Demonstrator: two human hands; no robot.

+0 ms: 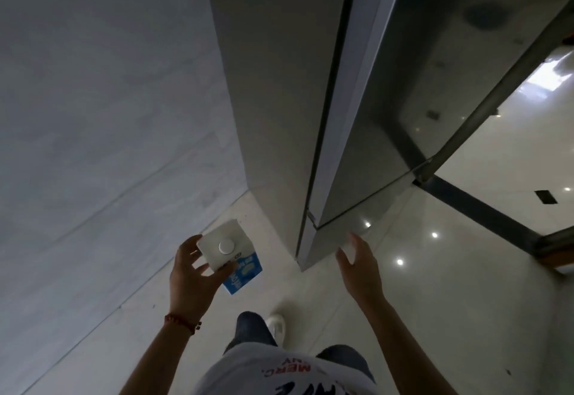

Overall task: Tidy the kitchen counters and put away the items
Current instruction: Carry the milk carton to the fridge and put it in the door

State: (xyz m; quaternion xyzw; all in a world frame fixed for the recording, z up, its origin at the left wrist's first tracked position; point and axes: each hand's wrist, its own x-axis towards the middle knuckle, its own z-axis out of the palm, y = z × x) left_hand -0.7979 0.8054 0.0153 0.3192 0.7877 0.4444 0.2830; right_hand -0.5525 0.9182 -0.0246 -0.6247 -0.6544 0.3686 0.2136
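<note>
Standing before a tall grey fridge [270, 99], seen from above at centre frame, door [388, 90] shut or nearly so; hard to tell in the dim light. Carton [231, 255], white top with round cap and blue side, at lower centre, gripped from above at its top by the left hand [189, 273], fingers and thumb curled round the edges, so as to carry it upright with the cap up. Right hand [360, 267] at lower right of centre, grasping nothing, fingers spread and reaching toward the door's lower corner, probably to pull it wide and make room for the carton inside. Glossy floor [466, 270] below, reflecting ceiling lights; pale wall [93, 99] filling the left of the frame.
</note>
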